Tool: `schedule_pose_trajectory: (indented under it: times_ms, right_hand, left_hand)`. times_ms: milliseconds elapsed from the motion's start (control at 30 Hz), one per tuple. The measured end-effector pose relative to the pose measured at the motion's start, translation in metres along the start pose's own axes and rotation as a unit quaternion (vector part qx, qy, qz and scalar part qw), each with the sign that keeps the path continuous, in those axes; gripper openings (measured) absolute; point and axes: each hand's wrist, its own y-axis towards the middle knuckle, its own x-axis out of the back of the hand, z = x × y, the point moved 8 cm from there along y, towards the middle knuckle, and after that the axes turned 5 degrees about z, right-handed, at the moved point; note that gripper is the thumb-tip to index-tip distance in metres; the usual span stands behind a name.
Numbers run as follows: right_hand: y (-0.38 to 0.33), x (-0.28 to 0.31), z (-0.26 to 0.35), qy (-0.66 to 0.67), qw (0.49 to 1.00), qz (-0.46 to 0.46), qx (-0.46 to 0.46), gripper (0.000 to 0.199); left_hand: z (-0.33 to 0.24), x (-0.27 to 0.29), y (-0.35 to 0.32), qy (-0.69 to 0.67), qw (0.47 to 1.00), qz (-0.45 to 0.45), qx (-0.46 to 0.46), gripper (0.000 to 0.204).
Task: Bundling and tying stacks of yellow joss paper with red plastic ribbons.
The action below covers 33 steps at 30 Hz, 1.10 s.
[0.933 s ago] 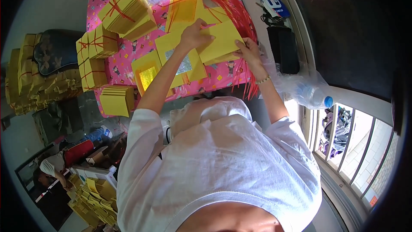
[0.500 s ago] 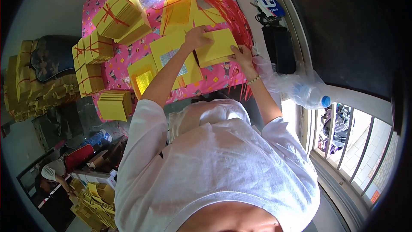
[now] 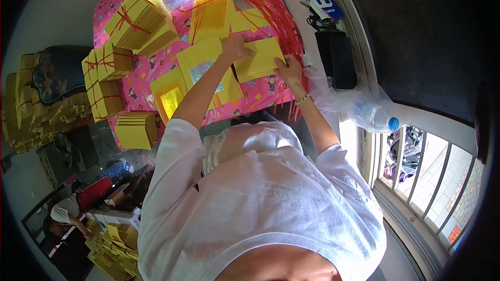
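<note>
Between my two hands is a stack of yellow paper (image 3: 259,61) at the near right of the pink table. My left hand (image 3: 235,48) is closed on its left edge, fingers curled. At the right edge my right hand (image 3: 290,68) grips the stack, thumb on top and fingers partly hidden. Beside my left forearm lies yellow paper with a silver foil patch (image 3: 202,72), and left of it a sheet with a shiny gold patch (image 3: 170,101). Red plastic strips (image 3: 273,15) trail down the table's right side, close past my right hand.
Tied yellow paper bundles (image 3: 127,19) and more bundles (image 3: 107,62) line the left of the pink tablecloth (image 3: 139,75). A loose stack (image 3: 134,131) sits at the near left corner. A plastic bottle (image 3: 372,116) and black case (image 3: 336,60) are on the right sill. Another person (image 3: 66,209) handles paper lower left.
The whole view has shifted slightly, so the table's contents sit a little further left. Both hands keep hold of the paper stack, which looks slightly more level.
</note>
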Motion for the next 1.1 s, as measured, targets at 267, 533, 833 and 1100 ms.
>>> schedule_pose_trajectory:
  times_ms: [267, 533, 833, 1100]
  right_hand:
    - [-0.004, 0.03, -0.059, -0.1, 0.983, -0.146, -0.047, 0.057]
    - [-0.012, -0.002, -0.006, 0.053, 0.984, 0.062, -0.159, 0.07]
    - [-0.004, -0.023, 0.007, 0.063, 0.952, 0.244, -0.175, 0.051]
    - [0.009, -0.007, -0.021, 0.128, 0.951, 0.166, -0.228, 0.04]
  left_hand:
    - [-0.013, -0.005, 0.0, 0.038, 0.999, -0.015, 0.003, 0.054]
    - [0.0, -0.008, 0.0, 0.041, 0.999, -0.025, 0.009, 0.049]
    - [0.01, -0.011, 0.002, 0.01, 1.0, -0.02, 0.006, 0.048]
    - [0.009, -0.009, 0.0, -0.009, 1.0, -0.02, -0.003, 0.05]
